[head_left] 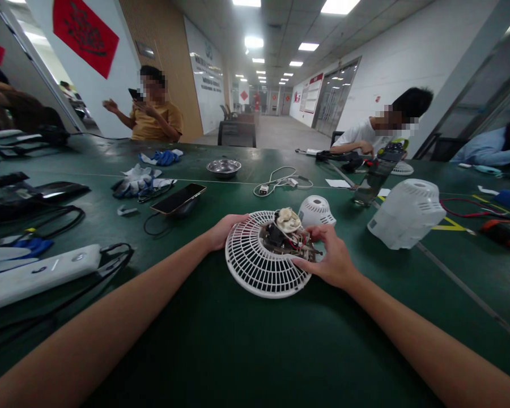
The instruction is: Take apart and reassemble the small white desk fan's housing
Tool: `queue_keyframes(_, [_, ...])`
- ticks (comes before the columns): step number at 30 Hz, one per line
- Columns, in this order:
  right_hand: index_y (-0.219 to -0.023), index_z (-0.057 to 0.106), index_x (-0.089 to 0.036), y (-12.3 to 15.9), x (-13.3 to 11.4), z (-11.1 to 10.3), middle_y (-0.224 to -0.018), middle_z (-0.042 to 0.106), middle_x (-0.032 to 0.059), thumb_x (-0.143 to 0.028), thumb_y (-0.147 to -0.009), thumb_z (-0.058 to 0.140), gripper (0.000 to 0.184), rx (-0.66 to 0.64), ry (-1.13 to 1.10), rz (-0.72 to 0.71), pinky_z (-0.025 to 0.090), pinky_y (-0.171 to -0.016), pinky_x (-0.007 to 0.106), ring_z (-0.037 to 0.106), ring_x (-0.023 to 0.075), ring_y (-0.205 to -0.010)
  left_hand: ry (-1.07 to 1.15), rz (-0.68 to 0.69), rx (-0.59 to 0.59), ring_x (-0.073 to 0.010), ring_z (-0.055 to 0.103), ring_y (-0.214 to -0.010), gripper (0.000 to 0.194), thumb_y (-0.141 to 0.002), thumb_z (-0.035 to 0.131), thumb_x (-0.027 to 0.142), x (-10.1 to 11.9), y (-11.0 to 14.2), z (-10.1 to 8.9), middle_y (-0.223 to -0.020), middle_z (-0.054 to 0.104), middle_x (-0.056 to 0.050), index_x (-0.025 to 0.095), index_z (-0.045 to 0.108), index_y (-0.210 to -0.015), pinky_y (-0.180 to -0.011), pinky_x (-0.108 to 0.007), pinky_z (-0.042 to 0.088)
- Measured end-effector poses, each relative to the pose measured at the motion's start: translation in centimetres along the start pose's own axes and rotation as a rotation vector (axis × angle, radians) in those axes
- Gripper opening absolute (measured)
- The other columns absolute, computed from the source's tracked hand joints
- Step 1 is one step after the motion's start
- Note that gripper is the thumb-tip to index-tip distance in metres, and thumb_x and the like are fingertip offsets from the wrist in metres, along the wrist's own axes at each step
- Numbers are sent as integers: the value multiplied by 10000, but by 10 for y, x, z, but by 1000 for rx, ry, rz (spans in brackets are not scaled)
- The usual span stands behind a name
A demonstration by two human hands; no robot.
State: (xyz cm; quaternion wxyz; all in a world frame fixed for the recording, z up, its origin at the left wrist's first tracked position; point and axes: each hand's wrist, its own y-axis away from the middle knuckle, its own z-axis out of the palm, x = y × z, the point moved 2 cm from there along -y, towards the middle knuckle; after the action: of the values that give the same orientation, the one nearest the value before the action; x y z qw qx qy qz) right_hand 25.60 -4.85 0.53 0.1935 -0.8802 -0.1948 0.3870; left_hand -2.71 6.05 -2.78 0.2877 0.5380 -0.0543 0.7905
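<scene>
A round white fan grille (263, 277) with thin spokes is held just over the green table in front of me. An exposed fan motor (278, 238) with wires and a cream-coloured bundle sits at its middle. My left hand (224, 231) grips the grille's left rim, fingers partly hidden. On the other side, my right hand (334, 258) has its thumb and fingers closed around the motor's right side. Just behind the motor stands a white vented cover (317, 209), partly hidden by it.
A phone (179, 198), gloves (136, 181), a metal bowl (224, 167) and a white cable (276, 182) lie beyond my hands. At right are a bottle (376, 178) and a translucent white housing (408, 212). A white power strip (46, 277) lies left. Other people sit around the table.
</scene>
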Motion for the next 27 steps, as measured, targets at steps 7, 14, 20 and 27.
queue_keyframes(7, [-1235,488,-218,-3,-3,-3,-1208,626,135,-523,-742,776,646,-123,59,1,555,-878,461,656,302,-1033,-75,7,68,-213,739,-846,175,-916,648,239,-3,-7,-3,-975,768,-146,103,739,-979,-864,-362,580])
queue_keyframes(14, [-1328,453,-232,-4,-1,-6,-1266,607,133,-497,-827,715,624,-180,16,-43,539,-925,467,624,302,-1105,-107,54,77,-210,742,-839,195,-924,628,236,-5,-11,-5,-957,769,-142,86,733,-989,-842,-353,584])
queue_keyframes(20, [-1247,505,-226,-9,14,-17,-1160,629,116,-440,-923,580,395,101,117,-36,530,-892,453,633,271,-988,-110,50,86,-200,742,-819,182,-918,643,237,-4,-9,-3,-941,769,-135,88,729,-978,-828,-347,583])
queue_keyframes(27, [-1364,474,-161,-21,54,-26,-1297,552,186,-412,-819,666,629,298,383,27,451,-1015,510,545,347,-1177,-123,56,87,-181,730,-774,185,-948,603,216,-3,-8,-1,-927,772,-126,87,735,-932,-812,-331,581])
